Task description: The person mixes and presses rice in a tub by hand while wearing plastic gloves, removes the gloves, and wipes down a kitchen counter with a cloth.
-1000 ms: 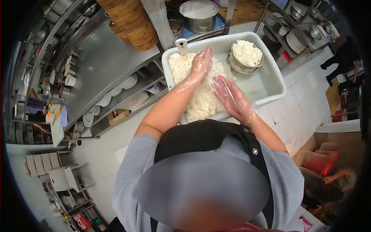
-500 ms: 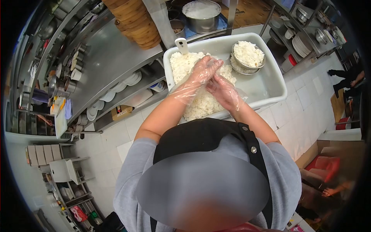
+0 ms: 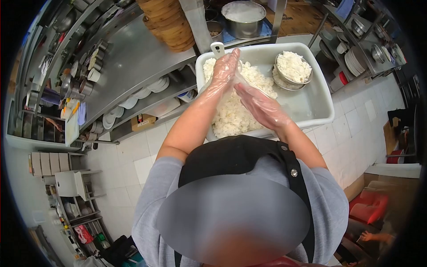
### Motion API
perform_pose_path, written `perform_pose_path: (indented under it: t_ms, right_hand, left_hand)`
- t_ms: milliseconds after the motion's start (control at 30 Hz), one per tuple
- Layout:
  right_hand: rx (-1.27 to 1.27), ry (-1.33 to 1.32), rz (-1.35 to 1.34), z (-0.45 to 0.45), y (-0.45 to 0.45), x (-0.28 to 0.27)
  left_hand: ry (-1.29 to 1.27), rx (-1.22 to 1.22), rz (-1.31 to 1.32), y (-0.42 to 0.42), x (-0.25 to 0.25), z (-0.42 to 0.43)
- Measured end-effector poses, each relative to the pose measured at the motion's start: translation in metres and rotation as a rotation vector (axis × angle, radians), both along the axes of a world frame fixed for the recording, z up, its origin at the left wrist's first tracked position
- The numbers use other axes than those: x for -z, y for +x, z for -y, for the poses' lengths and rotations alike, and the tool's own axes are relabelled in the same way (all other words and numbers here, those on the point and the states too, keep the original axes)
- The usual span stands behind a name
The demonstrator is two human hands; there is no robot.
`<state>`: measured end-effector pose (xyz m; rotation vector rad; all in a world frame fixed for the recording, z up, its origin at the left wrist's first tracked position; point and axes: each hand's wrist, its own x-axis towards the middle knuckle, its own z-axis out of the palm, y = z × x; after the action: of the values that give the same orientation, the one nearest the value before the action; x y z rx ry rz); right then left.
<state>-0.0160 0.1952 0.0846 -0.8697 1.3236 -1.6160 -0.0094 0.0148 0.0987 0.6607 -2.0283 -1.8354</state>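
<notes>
Both my hands wear clear plastic gloves over a white tub (image 3: 330, 100) of white rice (image 3: 233, 118). My left hand (image 3: 225, 70) is raised near the tub's far left part, fingers stretched upward. Beside it, my right hand (image 3: 263, 106) lies slanted over the rice, its fingers extended and their tips near my left wrist. I see nothing held in either hand, though the left palm is turned away. A white handle (image 3: 218, 48) stands behind my left hand. In the tub's right part, a metal bowl heaped with rice (image 3: 293, 67) rests on another bowl.
Beyond the tub stands a large metal pot (image 3: 243, 20). Bamboo steamers (image 3: 171, 24) are stacked on the steel counter (image 3: 129, 49) at left. Plates (image 3: 354, 61) sit on a rack at right. Another person's hand (image 3: 369, 236) shows at lower right.
My hands came together over the rice and have since parted at the palms. My left hand has moved up and left, and the right hand's fingers have straightened. The view has shifted slightly.
</notes>
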Motion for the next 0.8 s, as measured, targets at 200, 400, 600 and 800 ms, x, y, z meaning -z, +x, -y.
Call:
perform_pose_path:
  t_ms: [200, 400, 600, 800]
  right_hand:
    - [0.093, -0.307, 0.708, -0.006, -0.005, 0.026]
    - [0.298, -0.063, 0.742, 0.015, 0.002, 0.009]
    - [0.149, -0.193, 0.601, 0.021, 0.007, 0.009]
    - [0.069, -0.297, 0.586, 0.003, -0.009, 0.022]
  left_hand:
    - [0.176, 0.256, -0.091, 0.000, 0.020, -0.001]
    - [-0.046, 0.436, -0.004, 0.002, 0.026, -0.034]
    - [-0.253, 0.134, -0.211, -0.006, 0.048, -0.030]
    - [-0.208, 0.015, -0.348, -0.013, 0.037, -0.028]
